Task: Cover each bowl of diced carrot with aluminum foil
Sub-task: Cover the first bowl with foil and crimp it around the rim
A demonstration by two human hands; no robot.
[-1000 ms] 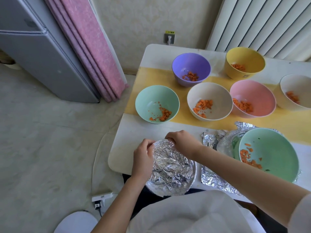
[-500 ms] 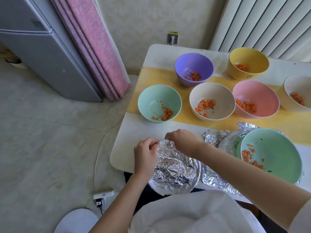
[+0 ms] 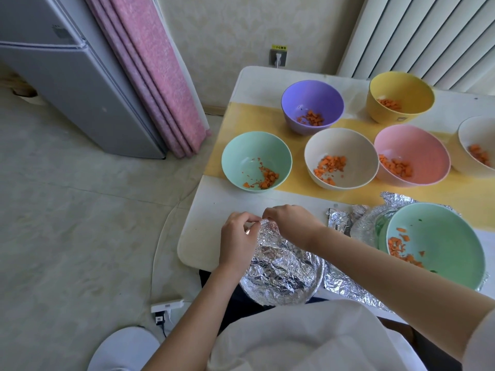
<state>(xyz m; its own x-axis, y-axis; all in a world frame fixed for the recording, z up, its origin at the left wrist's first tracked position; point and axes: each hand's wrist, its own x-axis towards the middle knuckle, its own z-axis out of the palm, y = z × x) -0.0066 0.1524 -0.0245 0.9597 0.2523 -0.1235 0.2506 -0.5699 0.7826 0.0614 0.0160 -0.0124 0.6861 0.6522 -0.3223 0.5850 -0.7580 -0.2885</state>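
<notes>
A foil-covered bowl sits at the table's near edge in front of me. My left hand and my right hand both pinch the crinkled foil at the bowl's far rim, fingertips close together. To the right, a large green bowl with diced carrot stands on loose foil sheets. Farther back are uncovered carrot bowls: mint green, cream, pink, purple, yellow, and a white bowl cut off at the right edge.
The white table carries a yellow runner under the bowls. A grey fridge and pink curtain stand at the left. A power strip with its cable lies on the floor by the table's corner.
Both hands have drawn closer together at the far rim of the foil-covered bowl, bunching the foil there. The bowls on the table have not moved.
</notes>
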